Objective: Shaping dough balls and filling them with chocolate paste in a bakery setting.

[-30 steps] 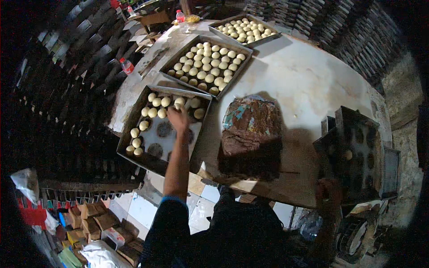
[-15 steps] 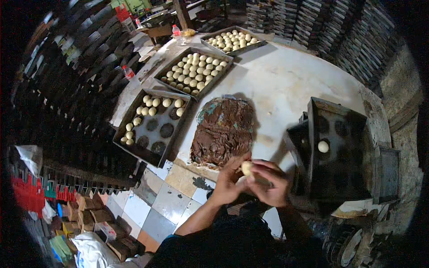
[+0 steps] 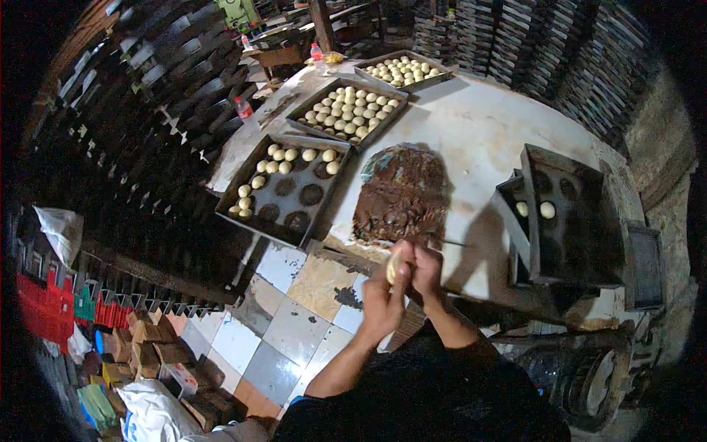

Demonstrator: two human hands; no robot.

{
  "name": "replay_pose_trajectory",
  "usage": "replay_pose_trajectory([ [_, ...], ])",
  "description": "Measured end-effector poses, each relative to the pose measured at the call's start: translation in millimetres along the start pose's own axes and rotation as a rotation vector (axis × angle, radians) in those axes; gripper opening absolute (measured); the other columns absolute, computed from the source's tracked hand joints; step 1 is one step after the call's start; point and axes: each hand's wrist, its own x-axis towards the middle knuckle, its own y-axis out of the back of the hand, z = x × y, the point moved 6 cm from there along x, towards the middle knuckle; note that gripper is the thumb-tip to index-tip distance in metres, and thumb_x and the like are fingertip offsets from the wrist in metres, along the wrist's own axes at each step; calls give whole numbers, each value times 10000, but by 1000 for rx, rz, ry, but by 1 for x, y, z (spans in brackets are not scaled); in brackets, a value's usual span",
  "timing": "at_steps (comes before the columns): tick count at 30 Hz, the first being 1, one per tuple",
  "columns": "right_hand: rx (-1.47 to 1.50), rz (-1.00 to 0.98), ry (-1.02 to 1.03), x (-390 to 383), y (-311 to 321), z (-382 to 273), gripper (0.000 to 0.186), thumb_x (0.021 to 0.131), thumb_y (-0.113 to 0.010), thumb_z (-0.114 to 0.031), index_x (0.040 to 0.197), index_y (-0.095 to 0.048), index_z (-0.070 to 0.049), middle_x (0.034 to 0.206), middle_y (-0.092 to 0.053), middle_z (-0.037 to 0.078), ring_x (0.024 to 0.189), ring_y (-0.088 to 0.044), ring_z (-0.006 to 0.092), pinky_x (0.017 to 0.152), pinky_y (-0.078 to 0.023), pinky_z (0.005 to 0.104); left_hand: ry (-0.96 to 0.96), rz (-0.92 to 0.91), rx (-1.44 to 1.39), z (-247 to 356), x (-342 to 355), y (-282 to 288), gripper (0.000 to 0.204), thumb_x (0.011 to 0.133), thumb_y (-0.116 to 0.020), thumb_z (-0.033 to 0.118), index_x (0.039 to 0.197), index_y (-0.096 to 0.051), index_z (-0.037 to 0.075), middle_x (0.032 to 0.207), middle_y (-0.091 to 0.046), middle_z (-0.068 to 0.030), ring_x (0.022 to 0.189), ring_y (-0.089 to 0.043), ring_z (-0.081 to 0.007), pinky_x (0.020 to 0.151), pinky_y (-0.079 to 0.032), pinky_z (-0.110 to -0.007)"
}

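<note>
Near the front edge of the table, my left hand (image 3: pixel 384 302) is closed round a pale, flattened piece of dough (image 3: pixel 395 268). My right hand (image 3: pixel 426 269) is curled into a fist right beside it, at the near end of a brown, chocolate-like slab of paste (image 3: pixel 401 195). A thin dark strip juts out by the right fist; whether the fingers grip it is hidden. Left of the paste, a dark tray (image 3: pixel 300 243) holds several dough balls (image 3: pixel 285 168) along its far and left sides, with dark round marks on its bottom.
Two more trays of dough balls, a nearer one (image 3: pixel 401 108) and a farther one (image 3: pixel 448 76), stand at the back. On the right, stacked dark trays (image 3: pixel 582 243) carry two pale balls (image 3: pixel 547 210). A red-labelled bottle (image 3: pixel 243 108) stands far left. Cartons (image 3: pixel 151 328) lie on the floor.
The two hands worked a round dough ball together; now it is flattened in my left hand. My right hand has closed into a fist at the paste. The view has shifted.
</note>
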Motion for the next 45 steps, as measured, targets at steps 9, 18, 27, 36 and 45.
replay_pose_trajectory([
  [9, 66, -276, -160, -50, -83, 13, 532, 1028, -331, -450, 990, -631, -13, 1053, -578, 152, 962, -575, 248, 848, -460, 389, 485, -95, -878, -78, -59, 59, 275, 986, -573, 253, 1059, -628, -6, 983, -658, -88, 817, -651, -143, 755, -543, -296],
  [18, -1295, -332, -217, -17, 99, 195, 466, 771, -588, 57, 1224, -528, -33, 1131, -566, 250, 1059, -529, 439, 907, -447, 498, 504, -55, -990, -99, -6, 64, 410, 954, -577, 261, 1177, -588, -82, 1182, -632, -183, 1136, -597, -267, 1003, -449, -391],
  [27, -839, -482, -481, -5, 109, 222, 586, 815, -493, 119, 1385, -419, 6, 1262, -475, 363, 1180, -493, 479, 951, -461, 512, 519, 137, -899, -140, 64, 58, 531, 957, -514, 164, 1443, -387, -9, 1328, -543, -181, 1234, -531, -311, 1073, -406, -445],
  [36, -513, -866, -632, 38, 103, 215, 225, 867, -564, -29, 1071, -658, -50, 829, -669, 99, 758, -628, 198, 679, -500, 333, 619, 316, -898, -160, 106, 7, 277, 962, -545, 101, 1196, -576, -44, 1232, -603, -160, 1168, -574, -290, 1037, -450, -461],
  [45, -87, -577, -896, -22, 86, 212, 369, 917, -541, -5, 1286, -551, 14, 1217, -646, 116, 876, -671, 152, 738, -540, 270, 863, 53, -1142, -175, 127, -66, 287, 997, -521, 236, 1163, -553, 5, 1099, -594, -142, 977, -587, -243, 832, -509, -370],
])
